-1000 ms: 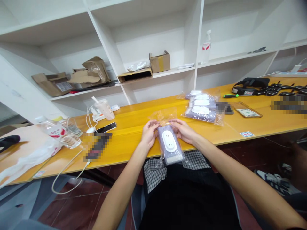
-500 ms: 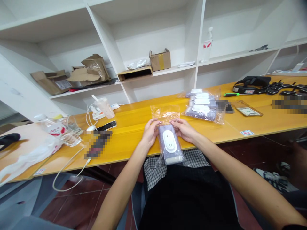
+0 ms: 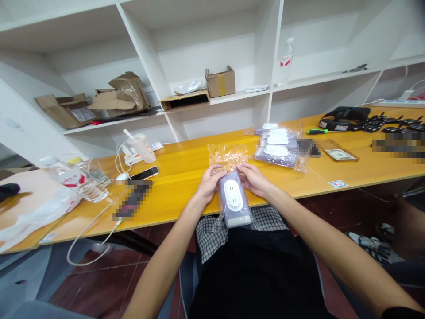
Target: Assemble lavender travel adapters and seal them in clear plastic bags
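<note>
A grey-purple oblong pack (image 3: 222,195) with a white oval piece (image 3: 233,195) on top lies inside a clear plastic bag (image 3: 229,155). It is at the table's front edge, its near end over my lap. My left hand (image 3: 211,182) is closed on the bag at the pack's upper left corner, the thumb on top. At the upper right corner my right hand (image 3: 254,179) pinches the bag, fingers partly hidden. The bag's loose end spreads beyond both hands onto the table. Several similar bagged packs (image 3: 277,150) lie in a row to the right.
A phone (image 3: 144,173), a cup (image 3: 142,148), a power strip, cables and a water bottle (image 3: 75,177) stand on the left. Rightward are a green-handled screwdriver (image 3: 317,131), a phone case (image 3: 339,150) and black straps. Shelves behind hold cardboard boxes (image 3: 221,84). Another person's shoes show at lower right.
My left thumb has moved slightly right over the pack's top edge. Both hands keep hold of the bag. The whole view has shifted a little.
</note>
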A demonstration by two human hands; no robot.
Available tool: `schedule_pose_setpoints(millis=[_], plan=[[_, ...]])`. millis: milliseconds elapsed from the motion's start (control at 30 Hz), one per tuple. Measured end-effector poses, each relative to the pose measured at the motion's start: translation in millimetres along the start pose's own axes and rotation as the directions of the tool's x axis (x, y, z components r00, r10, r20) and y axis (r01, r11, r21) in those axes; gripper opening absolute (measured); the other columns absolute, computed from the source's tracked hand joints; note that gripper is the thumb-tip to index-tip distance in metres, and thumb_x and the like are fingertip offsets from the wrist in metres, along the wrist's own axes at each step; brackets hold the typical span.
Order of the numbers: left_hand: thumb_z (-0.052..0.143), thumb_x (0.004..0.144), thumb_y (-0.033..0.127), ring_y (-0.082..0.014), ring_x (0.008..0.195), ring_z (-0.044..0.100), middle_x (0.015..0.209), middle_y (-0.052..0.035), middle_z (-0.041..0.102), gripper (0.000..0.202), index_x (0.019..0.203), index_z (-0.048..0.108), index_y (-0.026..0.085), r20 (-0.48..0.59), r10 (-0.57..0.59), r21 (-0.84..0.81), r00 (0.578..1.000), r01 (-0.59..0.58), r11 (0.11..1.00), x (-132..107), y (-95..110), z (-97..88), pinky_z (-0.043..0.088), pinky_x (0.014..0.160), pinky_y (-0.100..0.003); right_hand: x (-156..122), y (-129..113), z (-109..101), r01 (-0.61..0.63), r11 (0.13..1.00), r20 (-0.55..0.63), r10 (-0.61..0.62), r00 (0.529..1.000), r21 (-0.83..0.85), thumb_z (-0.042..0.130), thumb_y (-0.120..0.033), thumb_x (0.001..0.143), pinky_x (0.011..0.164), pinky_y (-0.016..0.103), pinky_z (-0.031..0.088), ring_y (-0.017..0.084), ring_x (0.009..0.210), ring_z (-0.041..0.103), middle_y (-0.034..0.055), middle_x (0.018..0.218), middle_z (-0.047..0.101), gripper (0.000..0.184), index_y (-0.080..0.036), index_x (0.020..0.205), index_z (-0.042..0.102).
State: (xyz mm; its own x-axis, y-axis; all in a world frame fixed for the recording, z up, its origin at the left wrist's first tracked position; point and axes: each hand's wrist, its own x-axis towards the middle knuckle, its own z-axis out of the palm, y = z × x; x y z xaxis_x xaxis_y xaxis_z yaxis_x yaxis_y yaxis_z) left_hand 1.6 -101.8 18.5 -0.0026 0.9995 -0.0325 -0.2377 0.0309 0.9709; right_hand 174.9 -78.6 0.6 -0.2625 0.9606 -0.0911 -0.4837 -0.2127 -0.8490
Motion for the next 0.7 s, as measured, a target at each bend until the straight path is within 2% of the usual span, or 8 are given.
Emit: schedule_pose_setpoints(millis=[100,233,333,400,500,633,700], plan=[[0.085,0.071,0.023,-0.0168,0.071,0.067,0.089,-0.0057,0.074,0.043,0.109,0.064,0.021,-0.004,0.027,-0.019,1.0,-0.027,0.999,-0.1,0.1,0.6,0.049,0.062,-0.025,-1.3,-2.1,0.9,0.001,1.0,0.007,-0.001,1.0,0.022,0.073,-0.026,0.088,0.058,0.028,0.055,0.013,0.064,0.062,-0.001,0.079,0.066,0.012,-0.02,0.083,0.063],[0.077,0.076,0.022,-0.0144,0.066,0.064,0.086,-0.0038,0.072,0.025,0.096,0.062,0.021,-0.035,0.012,-0.068,0.999,-0.014,0.998,2.2,-1.1,0.2,0.047,0.057,-0.022,-2.8,-4.0,0.9,-0.009,0.999,0.017,0.009,1.0,0.042,0.063,-0.024,0.096,0.057,0.028,0.056,0.013,0.061,0.061,0.0002,0.077,0.066,0.012,-0.02,0.085,0.062],[0.073,0.078,0.018,-0.0138,0.065,0.064,0.083,-0.0029,0.071,0.019,0.093,0.062,0.021,-0.063,-0.017,-0.099,0.998,0.01,0.995,5.0,-2.5,-1.1,0.047,0.057,-0.022,-2.5,-4.0,0.0,-0.019,0.999,0.023,0.018,1.0,0.039,0.06,-0.025,0.098,0.054,0.027,0.055,0.012,0.056,0.057,-0.0011,0.073,0.063,0.012,-0.02,0.088,0.063],[0.071,0.079,0.017,-0.0137,0.066,0.064,0.082,-0.0032,0.071,0.017,0.094,0.062,0.02,-0.075,-0.018,-0.123,0.997,0.008,0.992,6.7,-3.1,-1.8,0.048,0.058,-0.022,-1.6,-3.8,-0.8,-0.021,0.999,0.02,0.021,1.0,0.039,0.06,-0.024,0.098,0.053,0.026,0.054,0.011,0.053,0.053,-0.0023,0.072,0.062,0.008,-0.021,0.098,0.067],[0.071,0.081,0.016,-0.0133,0.068,0.065,0.083,-0.0034,0.071,0.015,0.092,0.061,0.018,-0.087,0.01,-0.179,0.996,-0.025,0.983,8.7,-3.2,-2.3,0.05,0.063,-0.023,-0.7,-4.3,-2.1,-0.016,0.999,0.028,0.015,0.999,0.041,0.06,-0.022,0.096,0.051,0.024,0.051,0.009,0.049,0.048,-0.0041,0.07,0.06,0.02,-0.024,0.114,0.069],[0.072,0.079,0.013,-0.0137,0.069,0.067,0.085,-0.0031,0.073,0.021,0.095,0.059,0.02,-0.118,0.028,-0.195,0.993,-0.051,0.979,10.1,-2.2,-2.8,0.051,0.064,-0.023,-1.2,-5.5,-2.4,-0.031,0.998,0.031,0.03,0.999,0.048,0.063,-0.022,0.094,0.048,0.022,0.048,0.008,0.046,0.045,-0.0069,0.064,0.056,0.027,-0.027,0.12,0.068],[0.072,0.08,0.013,-0.0132,0.069,0.068,0.085,-0.0022,0.072,0.021,0.096,0.06,0.02,-0.139,0.035,-0.199,0.99,-0.062,0.978,9.9,-1.3,-3.6,0.05,0.062,-0.022,-1.4,-5.4,-1.8,-0.027,0.998,0.017,0.026,1.0,0.055,0.067,-0.023,0.092,0.048,0.023,0.048,0.009,0.046,0.046,-0.0068,0.065,0.057,0.024,-0.026,0.115,0.069]])
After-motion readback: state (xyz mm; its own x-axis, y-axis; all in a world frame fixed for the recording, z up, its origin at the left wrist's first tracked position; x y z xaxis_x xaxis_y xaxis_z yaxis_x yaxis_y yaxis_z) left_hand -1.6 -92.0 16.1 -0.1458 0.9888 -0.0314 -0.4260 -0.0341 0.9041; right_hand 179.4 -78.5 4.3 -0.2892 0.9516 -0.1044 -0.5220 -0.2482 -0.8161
